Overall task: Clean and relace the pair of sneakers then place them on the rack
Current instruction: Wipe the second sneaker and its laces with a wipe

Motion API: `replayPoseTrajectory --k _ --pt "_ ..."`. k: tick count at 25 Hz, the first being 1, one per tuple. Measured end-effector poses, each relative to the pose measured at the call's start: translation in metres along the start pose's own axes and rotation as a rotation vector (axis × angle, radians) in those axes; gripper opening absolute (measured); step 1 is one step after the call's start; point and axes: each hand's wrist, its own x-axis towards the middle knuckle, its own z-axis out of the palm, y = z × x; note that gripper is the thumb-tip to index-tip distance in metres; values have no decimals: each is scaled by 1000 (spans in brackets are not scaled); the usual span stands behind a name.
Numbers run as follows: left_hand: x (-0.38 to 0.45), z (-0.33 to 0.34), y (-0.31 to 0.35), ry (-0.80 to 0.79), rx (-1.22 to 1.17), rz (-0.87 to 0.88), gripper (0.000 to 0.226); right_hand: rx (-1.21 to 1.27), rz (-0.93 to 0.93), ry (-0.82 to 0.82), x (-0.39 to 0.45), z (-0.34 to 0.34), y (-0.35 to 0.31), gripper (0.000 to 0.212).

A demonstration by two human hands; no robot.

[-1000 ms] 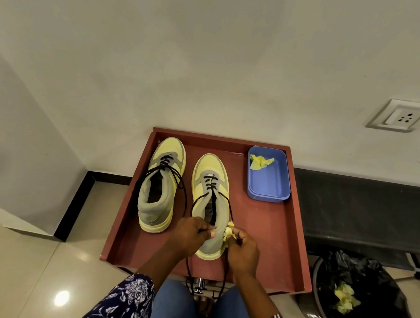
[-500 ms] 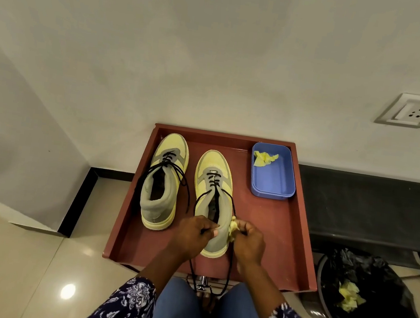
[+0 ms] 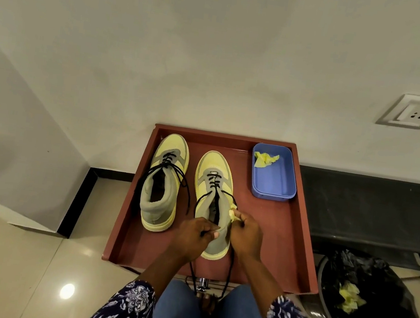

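Head view: right shoe (image 3: 214,186) seen on tray (image 3: 289,238), beside left shoe (image 3: 164,179). Lace (image 3: 199,201) pinched by left hand (image 3: 193,236). Yellow wipe (image 3: 232,213) held in right hand (image 3: 246,233), with other lace end. Step judged: relacing upper eyelets. Next: ends to be threaded through, drawn even.

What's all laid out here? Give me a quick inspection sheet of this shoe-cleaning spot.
Surface: red tray, against the wall.
Job's things: left sneaker with loose laces; right sneaker, half laced.
Clutter: blue tub holding a yellow wipe; lined bin with used wipes.
Hands: left hand pinches a lace; right hand holds a lace and a yellow wad.
Cables: nothing seen.
Surroundings: black bench, wall socket, tiled floor.
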Motion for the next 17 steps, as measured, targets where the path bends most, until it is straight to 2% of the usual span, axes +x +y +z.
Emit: replayPoseTrajectory --k 6,10,14,17 --pt "0 2 -1 23 -6 5 26 188 112 59 -52 11 35 25" --pt "-1 2 -1 20 2 6 27 240 207 93 -33 9 28 20" --pt "0 1 0 13 -12 6 26 169 183 108 0 5 8 21" --pt "0 1 1 -3 -11 0 26 125 143 58 26 7 -8 19"
